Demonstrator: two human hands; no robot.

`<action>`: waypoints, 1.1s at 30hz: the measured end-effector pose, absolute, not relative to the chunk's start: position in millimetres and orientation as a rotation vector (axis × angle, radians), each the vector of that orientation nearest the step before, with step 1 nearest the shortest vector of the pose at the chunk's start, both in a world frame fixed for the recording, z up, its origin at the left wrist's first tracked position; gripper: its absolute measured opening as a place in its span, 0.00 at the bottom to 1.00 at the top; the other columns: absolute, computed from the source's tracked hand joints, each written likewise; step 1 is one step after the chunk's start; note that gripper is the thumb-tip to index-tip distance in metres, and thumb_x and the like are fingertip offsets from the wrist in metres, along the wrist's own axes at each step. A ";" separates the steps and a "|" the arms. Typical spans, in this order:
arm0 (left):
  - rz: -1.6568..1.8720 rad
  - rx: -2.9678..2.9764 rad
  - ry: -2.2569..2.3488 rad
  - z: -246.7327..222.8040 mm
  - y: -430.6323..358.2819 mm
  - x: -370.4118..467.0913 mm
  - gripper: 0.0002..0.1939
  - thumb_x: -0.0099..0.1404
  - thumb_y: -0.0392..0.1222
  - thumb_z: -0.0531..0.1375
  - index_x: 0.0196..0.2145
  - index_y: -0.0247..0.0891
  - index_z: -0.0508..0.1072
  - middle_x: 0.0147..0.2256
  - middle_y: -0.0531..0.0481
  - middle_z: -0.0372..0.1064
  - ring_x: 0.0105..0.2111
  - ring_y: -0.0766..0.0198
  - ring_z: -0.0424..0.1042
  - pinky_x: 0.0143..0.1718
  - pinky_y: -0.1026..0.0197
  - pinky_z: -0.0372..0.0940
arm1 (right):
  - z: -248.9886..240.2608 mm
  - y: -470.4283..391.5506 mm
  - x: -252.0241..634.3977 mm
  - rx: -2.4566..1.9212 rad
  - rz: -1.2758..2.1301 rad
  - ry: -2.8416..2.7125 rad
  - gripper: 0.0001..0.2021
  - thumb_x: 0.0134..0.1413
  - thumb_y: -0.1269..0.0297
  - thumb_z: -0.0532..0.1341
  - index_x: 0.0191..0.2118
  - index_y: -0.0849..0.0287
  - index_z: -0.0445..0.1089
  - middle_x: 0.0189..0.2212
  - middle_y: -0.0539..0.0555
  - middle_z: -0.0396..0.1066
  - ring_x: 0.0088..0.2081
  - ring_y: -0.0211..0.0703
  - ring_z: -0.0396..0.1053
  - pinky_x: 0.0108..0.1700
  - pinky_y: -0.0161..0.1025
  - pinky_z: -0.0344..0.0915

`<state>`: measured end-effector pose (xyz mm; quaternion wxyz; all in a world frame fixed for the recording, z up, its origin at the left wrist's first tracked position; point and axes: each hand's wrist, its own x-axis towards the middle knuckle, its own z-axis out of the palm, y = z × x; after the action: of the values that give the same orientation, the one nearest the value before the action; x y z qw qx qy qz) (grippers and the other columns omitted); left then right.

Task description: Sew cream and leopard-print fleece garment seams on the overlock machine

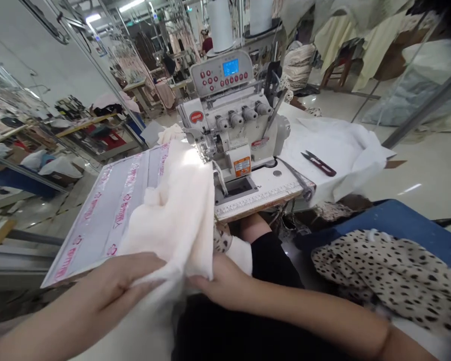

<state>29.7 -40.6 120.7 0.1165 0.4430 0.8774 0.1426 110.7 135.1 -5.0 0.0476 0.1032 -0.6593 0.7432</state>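
Observation:
Cream-coloured fleecy fabric (161,220) runs from the lit needle area of an overlock sewing machine (233,125) down over the table's front edge towards my lap. Low on the left, my left hand (131,281) pinches the fabric between thumb and fingers. To the right of it, my right hand (225,281) grips another fold of the same cloth, its fingertips partly hidden by the material. The far end of the fabric lies by the presser foot; whether it is under the foot I cannot tell. Black-spotted cloth shows just behind my right hand.
Thread snips (319,163) lie on white cloth (342,145) right of the machine. A plastic-covered board with pink print (113,200) extends the table leftward. Black-spotted fabric (391,265) drapes over a blue bin (402,220) at my right. Thread cones (220,25) stand behind the machine.

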 end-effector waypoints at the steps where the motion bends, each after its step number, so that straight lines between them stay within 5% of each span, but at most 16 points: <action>1: 0.410 1.334 2.481 113.4 -31.7 35.7 0.10 0.61 0.46 0.53 0.36 0.44 0.73 0.37 0.52 0.71 0.38 0.63 0.70 0.39 0.69 0.65 | -11.4 139.8 119.1 0.215 2.306 -2.018 0.19 0.47 0.68 0.61 0.48 0.62 0.67 0.46 0.58 0.69 0.49 0.49 0.65 0.53 0.45 0.59; 7: 0.624 1.278 2.668 66.4 -6.1 59.1 0.13 0.65 0.45 0.51 0.45 0.39 0.61 0.29 0.55 0.70 0.24 0.69 0.69 0.22 0.72 0.63 | -23.3 154.6 151.3 0.158 2.672 -1.855 0.12 0.44 0.63 0.65 0.34 0.65 0.69 0.27 0.49 0.66 0.29 0.36 0.63 0.35 0.35 0.63; 10: 0.470 1.713 2.742 56.7 -1.6 60.4 0.10 0.65 0.40 0.48 0.42 0.38 0.63 0.27 0.54 0.69 0.22 0.68 0.69 0.21 0.70 0.62 | -19.0 157.8 158.8 0.145 2.641 -1.877 0.13 0.47 0.60 0.63 0.24 0.64 0.64 0.21 0.46 0.56 0.24 0.31 0.54 0.27 0.30 0.55; 14: 0.330 2.109 2.802 57.5 7.7 63.0 0.09 0.63 0.33 0.46 0.39 0.35 0.64 0.30 0.48 0.69 0.27 0.66 0.70 0.25 0.68 0.64 | -4.4 160.2 161.7 0.055 2.478 -1.858 0.12 0.51 0.62 0.60 0.23 0.62 0.59 0.20 0.44 0.50 0.23 0.30 0.49 0.23 0.29 0.48; 33: 0.553 1.957 2.747 64.0 15.5 79.7 0.10 0.64 0.34 0.52 0.42 0.37 0.68 0.33 0.51 0.67 0.31 0.71 0.68 0.32 0.71 0.64 | 10.4 161.7 159.3 0.139 1.995 -1.989 0.06 0.55 0.73 0.53 0.30 0.61 0.65 0.24 0.47 0.61 0.27 0.32 0.58 0.30 0.28 0.57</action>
<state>79.7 15.5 64.0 -0.1377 0.5670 0.7961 0.1603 159.3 161.7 10.4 0.1598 0.0486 -0.6961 0.6982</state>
